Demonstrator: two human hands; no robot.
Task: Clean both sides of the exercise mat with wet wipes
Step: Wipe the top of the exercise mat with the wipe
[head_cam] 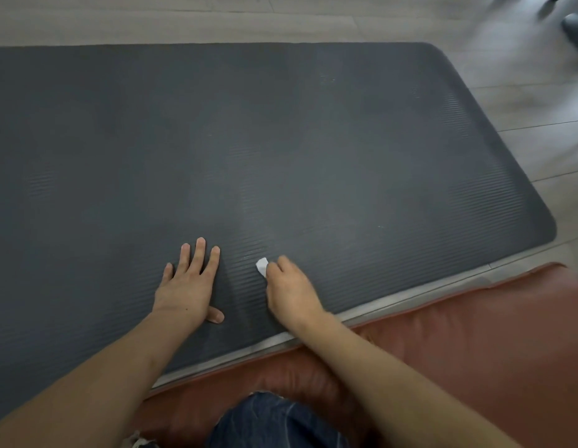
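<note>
Wiping the mat's near edge

Pressing the left hand (190,286) flat, fingers straight and spread, on the dark ribbed exercise mat (281,140). Gripping a crumpled white wet wipe (262,266) in the right hand (289,291), just right of the left hand, wipe poking out past the curled fingers and touching the mat lying beneath both hands

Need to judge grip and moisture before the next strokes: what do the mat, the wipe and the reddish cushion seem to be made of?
Exercise mat: likely soft foam, matte dark grey, with fine parallel ribs. Wet wipe: a thin white sheet crumpled in the right hand, probably nonwoven; too small to be sure. Cushion: reddish-brown leather or faux leather, with a slight sheen and soft creases.
</note>
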